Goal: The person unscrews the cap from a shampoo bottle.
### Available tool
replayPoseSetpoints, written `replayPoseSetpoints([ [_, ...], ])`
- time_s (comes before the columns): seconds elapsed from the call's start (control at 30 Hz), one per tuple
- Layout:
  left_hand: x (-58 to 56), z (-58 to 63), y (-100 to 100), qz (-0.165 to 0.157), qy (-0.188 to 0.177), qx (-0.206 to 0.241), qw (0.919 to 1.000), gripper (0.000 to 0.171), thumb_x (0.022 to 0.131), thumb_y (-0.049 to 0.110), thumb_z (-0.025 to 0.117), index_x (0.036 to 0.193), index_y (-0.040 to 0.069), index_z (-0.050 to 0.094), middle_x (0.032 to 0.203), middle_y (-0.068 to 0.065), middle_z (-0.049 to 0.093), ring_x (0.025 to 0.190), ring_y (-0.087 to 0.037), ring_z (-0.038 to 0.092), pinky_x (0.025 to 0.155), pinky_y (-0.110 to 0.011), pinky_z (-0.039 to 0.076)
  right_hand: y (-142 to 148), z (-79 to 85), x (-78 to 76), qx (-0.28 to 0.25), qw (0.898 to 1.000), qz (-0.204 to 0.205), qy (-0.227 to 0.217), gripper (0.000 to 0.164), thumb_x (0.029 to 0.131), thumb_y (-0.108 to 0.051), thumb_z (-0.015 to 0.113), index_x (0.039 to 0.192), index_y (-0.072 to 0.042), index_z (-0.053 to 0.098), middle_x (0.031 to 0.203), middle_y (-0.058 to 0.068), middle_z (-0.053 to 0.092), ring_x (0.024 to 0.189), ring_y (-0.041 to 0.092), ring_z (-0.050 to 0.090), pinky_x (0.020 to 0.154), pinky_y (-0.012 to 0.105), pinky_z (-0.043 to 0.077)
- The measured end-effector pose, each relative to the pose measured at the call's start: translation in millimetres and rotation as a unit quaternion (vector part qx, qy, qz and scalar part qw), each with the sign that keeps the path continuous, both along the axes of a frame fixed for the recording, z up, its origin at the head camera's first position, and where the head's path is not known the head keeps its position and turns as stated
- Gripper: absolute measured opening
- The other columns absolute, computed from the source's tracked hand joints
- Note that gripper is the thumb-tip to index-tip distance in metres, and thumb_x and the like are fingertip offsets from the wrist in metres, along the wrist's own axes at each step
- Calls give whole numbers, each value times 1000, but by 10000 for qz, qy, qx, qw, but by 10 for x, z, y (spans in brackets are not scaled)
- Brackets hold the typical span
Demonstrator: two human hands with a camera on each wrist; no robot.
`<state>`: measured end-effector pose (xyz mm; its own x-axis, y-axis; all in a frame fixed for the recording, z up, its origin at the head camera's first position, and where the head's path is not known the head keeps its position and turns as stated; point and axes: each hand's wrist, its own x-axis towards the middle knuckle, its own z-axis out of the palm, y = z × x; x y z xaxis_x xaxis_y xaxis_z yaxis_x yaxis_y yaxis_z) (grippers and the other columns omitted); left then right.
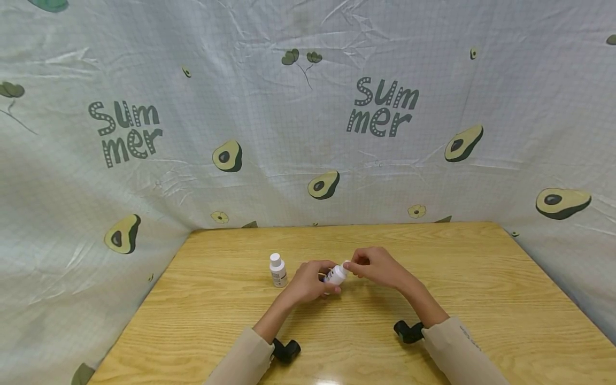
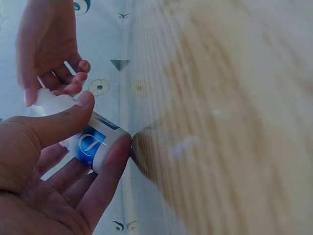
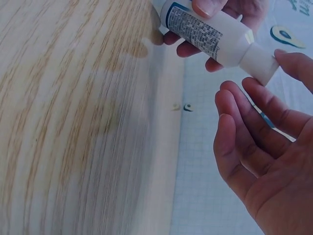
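Head view: over one wooden table (image 1: 216,267), the left hand (image 1: 305,283) grasped the body of one white bottle (image 1: 335,275), tilted with its top toward the right hand (image 1: 377,266), which pinched its one white cap (image 3: 259,63) between thumb and forefinger. The second bottle (image 1: 278,271), the only other one, stood upright and capped just to the left of the hands. Behind hung one pale curtain (image 1: 269,101) printed with avocados and two "summer" words.
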<state>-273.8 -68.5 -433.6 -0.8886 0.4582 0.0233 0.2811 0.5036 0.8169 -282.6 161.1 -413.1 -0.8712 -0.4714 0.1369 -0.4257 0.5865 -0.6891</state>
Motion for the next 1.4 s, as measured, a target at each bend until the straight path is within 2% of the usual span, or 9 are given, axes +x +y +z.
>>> replayPoseSetpoints([
  [0.27,7,2,5,4,17,-27,10000,43,87,10,84,127,9,70,122,-15,72,107,-29,72,64,-33,63,3,-6,1,-72,10000,53,-11,19,99,-30,70,101,-11,72,88,-1,71,77,11,63,67,25,54],
  [0.47,8,9,13,12,-9,-18,10000,43,87,10,84,128,9,70,121,-15,72,106,-30,72,65,-34,64,5,-9,1,-75,9999,-112,-23,25,99,-38,69,102,-13,72,88,4,72,76,12,64,66,27,53],
  [0.7,6,6,19,-5,5,-12,10000,42,87,10,83,127,9,70,120,-15,72,106,-29,72,65,-34,64,18,-11,2,-70,9998,-64,-176,35,102,-37,65,95,-3,72,84,10,70,72,17,59,60,26,47],
  [0.83,10,3,17,-8,21,-10,10000,42,87,10,84,126,8,70,120,-15,72,106,-29,72,65,-33,63,22,-20,-3,-120,9998,26,-156,32,102,-36,65,96,-6,71,86,11,72,74,18,62,61,26,50],
  [1.1,18,-13,5,2,36,4,10000,43,86,10,84,126,8,70,120,-15,73,105,-28,72,64,-33,63,14,-21,-1,-172,9998,109,-47,20,101,-30,67,102,-10,71,90,0,71,76,11,65,66,25,55],
  [1.23,14,-15,3,12,27,0,10000,44,86,10,84,127,8,70,121,-15,72,106,-29,72,64,-33,63,14,-24,3,-149,9999,16,-76,23,101,-33,66,104,-11,71,91,1,72,78,14,67,68,25,55],
  [1.4,14,-12,0,3,15,-22,10000,45,87,11,84,129,8,69,122,-15,72,108,-30,72,65,-33,63,21,-14,21,-207,9996,-12,-190,33,103,-38,64,102,-6,71,91,10,73,81,23,69,68,28,56],
])
